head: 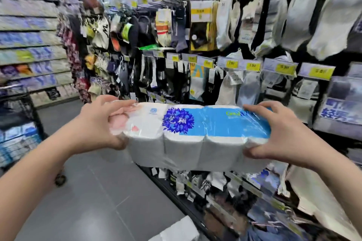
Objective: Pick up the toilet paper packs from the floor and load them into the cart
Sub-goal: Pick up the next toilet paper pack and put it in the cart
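Several shelf rows (29, 45) of blurred packaged goods line the far left wall. Below them, cut by the left frame edge, stands a black wire cart (36, 115). Blue-and-white packs show through its side mesh, and one caster (59, 180) rests on the grey tiled floor (94, 201). Open floor runs from the cart's side to the base of the display rack on the right, forming an aisle that narrows toward the back.

Left hand (101, 121): closed round the left end of a toilet paper pack (195, 137), digits curled over its upper and lower edges.

The pack is held in mid-air, lengthwise across the view and roughly level. It is well clear of the floor, to the right of the cart and apart from it. It is film-wrapped, with white rolls, a light blue panel and a dark blue floral emblem on top.

A second white pack (176, 229) lies on the floor at the bottom frame edge, just beside the rack base and partly cut off.

Right hand (278, 135): closed round the pack's right end, fingers spread over the top edge and the thumb pressed into the near lower side.

Beyond the pack, a sock rack (254, 25) with yellow price tags (252, 65) fills the right side. Clearance between the pack's far edge and the hanging goods cannot be judged.
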